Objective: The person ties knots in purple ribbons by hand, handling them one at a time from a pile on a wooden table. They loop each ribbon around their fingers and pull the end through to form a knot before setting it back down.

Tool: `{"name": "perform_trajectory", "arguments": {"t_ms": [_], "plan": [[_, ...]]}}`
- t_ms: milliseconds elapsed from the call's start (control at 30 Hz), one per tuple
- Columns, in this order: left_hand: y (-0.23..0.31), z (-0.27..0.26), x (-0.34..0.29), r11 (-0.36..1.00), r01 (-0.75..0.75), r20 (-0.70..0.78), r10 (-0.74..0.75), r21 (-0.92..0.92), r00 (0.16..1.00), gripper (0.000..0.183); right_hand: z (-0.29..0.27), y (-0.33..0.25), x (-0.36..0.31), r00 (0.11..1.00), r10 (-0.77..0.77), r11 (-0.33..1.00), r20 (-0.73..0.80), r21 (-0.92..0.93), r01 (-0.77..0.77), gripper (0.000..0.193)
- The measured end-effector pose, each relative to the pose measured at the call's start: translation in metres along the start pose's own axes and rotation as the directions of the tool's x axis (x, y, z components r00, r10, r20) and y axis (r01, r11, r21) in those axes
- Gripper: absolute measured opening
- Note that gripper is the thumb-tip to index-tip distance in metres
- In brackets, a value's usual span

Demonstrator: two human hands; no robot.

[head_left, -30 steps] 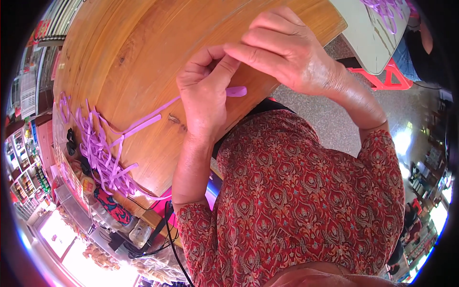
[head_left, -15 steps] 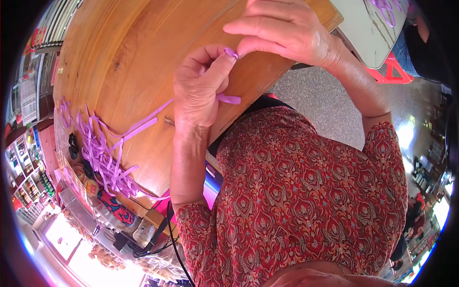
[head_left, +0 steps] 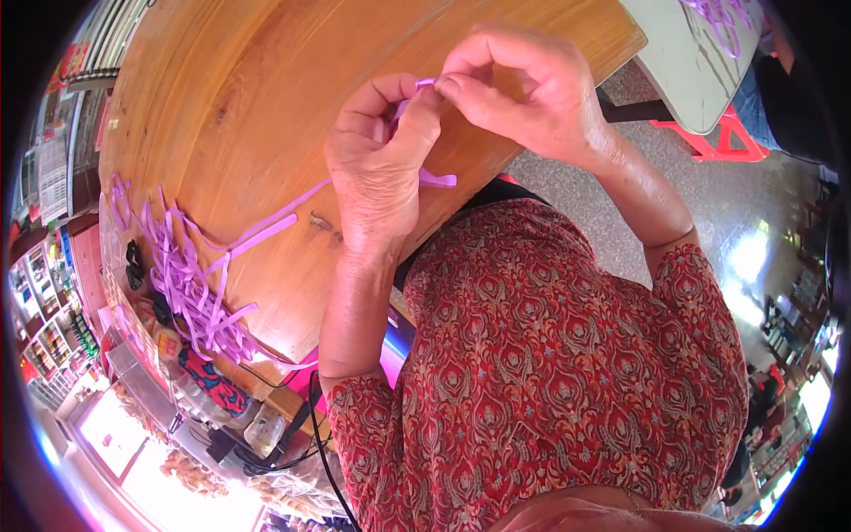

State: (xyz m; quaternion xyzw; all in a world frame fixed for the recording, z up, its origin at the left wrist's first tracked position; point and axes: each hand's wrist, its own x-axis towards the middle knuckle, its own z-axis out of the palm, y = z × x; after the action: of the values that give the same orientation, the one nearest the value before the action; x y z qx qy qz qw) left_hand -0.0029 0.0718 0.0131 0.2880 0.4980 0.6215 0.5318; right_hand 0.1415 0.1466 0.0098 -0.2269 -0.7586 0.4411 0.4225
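Observation:
A narrow purple ribbon [head_left: 438, 179] runs through my left hand [head_left: 381, 146]; one flat end sticks out by the wrist, over the table edge. My left thumb and forefinger pinch a small fold of it at their tips. From the right, my right hand [head_left: 532, 97] meets that fold, thumb and forefinger pinched at its end. The part of the ribbon inside the left palm is mostly hidden. Another stretch leads left from the left hand toward a tangled pile of purple ribbons [head_left: 199, 297] on the wooden table [head_left: 266, 115].
Beyond the right arm stands a pale table [head_left: 687, 66] bearing more purple ribbon, with a red stool [head_left: 731, 137] below and a person's jeans [head_left: 753, 102] beside it. Black cables [head_left: 319, 434] and bagged goods crowd the lower left. Shelves [head_left: 53, 337] line the left side.
My right hand has come down and turned, its thumb and forefinger now closing at the folded ribbon. My left hand has shifted slightly right, still pinching the ribbon.

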Motion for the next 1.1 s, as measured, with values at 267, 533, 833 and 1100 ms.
{"name": "perform_trajectory", "arguments": {"t_ms": [267,533,833,1100], "plan": [[-0.002,-0.008,0.000,0.960,-0.037,0.178,0.090,-0.277,0.980,0.013,0.003,-0.004,0.001,0.887,0.435,0.732,0.152,0.514,-0.447,0.007],[-0.006,-0.009,0.002,0.920,-0.052,0.196,0.137,-0.388,0.971,0.015,0.002,-0.018,-0.001,0.904,0.404,0.787,0.141,0.451,-0.422,0.012],[-0.003,-0.010,0.002,0.921,-0.009,0.201,0.095,-0.391,0.975,0.013,0.003,-0.006,-0.002,0.973,-0.227,0.974,-0.032,-0.027,0.226,0.018],[-0.003,-0.009,0.001,0.943,-0.019,0.221,0.097,-0.331,0.970,0.015,0.001,-0.008,-0.003,1.000,0.028,0.971,0.013,0.237,-0.030,0.014]]}}
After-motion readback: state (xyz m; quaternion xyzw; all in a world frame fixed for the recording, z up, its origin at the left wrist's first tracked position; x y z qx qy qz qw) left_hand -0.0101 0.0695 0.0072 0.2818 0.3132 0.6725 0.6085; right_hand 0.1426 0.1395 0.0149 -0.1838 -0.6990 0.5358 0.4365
